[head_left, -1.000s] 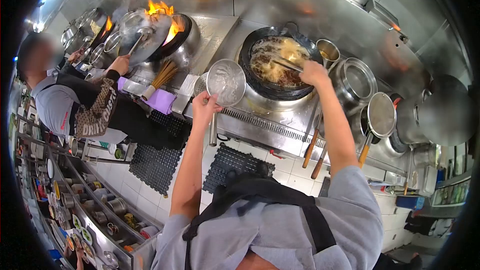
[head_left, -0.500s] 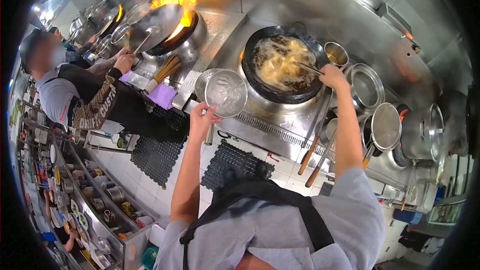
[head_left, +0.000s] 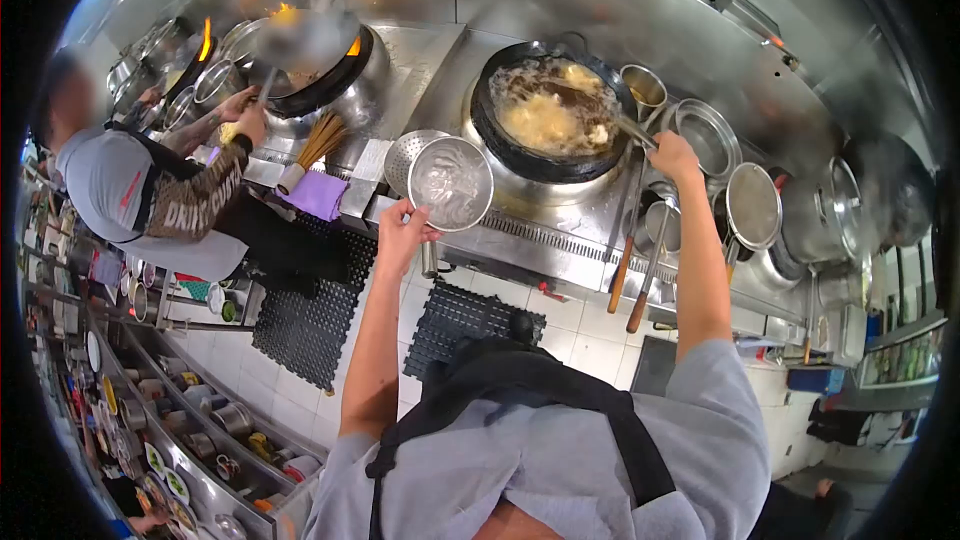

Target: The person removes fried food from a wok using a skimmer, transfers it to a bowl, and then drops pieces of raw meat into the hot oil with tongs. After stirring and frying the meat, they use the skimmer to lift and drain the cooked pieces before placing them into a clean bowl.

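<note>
Pinches the rim of a round bowl [head_left: 450, 183] with the left hand [head_left: 403, 232], thumb and fingers clamped on it, above the front edge of the counter [head_left: 412, 52]. Overlaps a bigger spoon full of holes [head_left: 400, 155], on the bowl's left side. Grips a long metal tool [head_left: 634, 129] in the right hand [head_left: 675, 157], fingers closed tight around it, and points its far end over the right rim of the big black pan [head_left: 562, 169]. Has yellow food [head_left: 545, 125] there, in dark, bubbly oil. Has a small pot [head_left: 643, 88] just beside the pan, toward the back edge of the counter, and shiny bowls [head_left: 705, 138] to the right. Has two wooden handles [head_left: 628, 288] out past the front edge, with a round sieve [head_left: 753, 206] farther right. Has a straw brush [head_left: 322, 140] and a purple cloth [head_left: 317, 196] left of the bowl, by the front edge. Works near another person [head_left: 150, 180] at the left part, beside a pan with fire [head_left: 353, 47].
</note>
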The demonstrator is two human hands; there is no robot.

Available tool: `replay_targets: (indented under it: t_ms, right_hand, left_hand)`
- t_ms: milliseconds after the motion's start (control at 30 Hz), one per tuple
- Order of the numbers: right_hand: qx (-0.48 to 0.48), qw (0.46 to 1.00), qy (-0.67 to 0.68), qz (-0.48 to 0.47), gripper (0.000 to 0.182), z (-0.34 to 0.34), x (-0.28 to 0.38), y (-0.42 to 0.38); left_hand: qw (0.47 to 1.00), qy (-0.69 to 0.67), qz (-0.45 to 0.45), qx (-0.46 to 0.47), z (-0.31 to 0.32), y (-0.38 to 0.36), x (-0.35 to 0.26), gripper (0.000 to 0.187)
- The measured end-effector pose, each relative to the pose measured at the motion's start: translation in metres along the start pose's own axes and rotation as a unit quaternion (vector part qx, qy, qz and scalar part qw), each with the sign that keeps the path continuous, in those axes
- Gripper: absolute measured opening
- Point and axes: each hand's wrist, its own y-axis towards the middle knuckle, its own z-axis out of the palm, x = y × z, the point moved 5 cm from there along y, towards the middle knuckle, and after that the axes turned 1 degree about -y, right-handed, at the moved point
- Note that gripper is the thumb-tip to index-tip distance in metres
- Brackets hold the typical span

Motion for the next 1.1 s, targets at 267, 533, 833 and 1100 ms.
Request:
replay_targets:
  t_ms: [267, 533, 833, 1100]
  right_hand:
    - [-0.01, 0.998, -0.032, 0.055, 0.044, 0.016, -0.017, -0.039]
    - [0.026, 0.989, -0.088, 0.113, 0.031, -0.013, -0.119, -0.111]
    - [0.088, 0.987, -0.092, 0.103, 0.031, 0.059, -0.215, -0.129]
    - [-0.118, 0.966, 0.171, 0.152, 0.076, 0.087, -0.257, -0.192]
  left_hand:
    - [0.999, -0.051, -0.006, 0.003, -0.014, -0.02, 0.011, 0.022]
    - [0.999, -0.049, -0.014, -0.011, -0.001, -0.043, 0.007, 0.02]
    - [0.997, -0.062, -0.045, 0.023, 0.096, -0.04, 0.044, 0.016]
    - [0.995, -0.075, -0.05, 0.031, 0.167, -0.065, 0.055, 0.016]
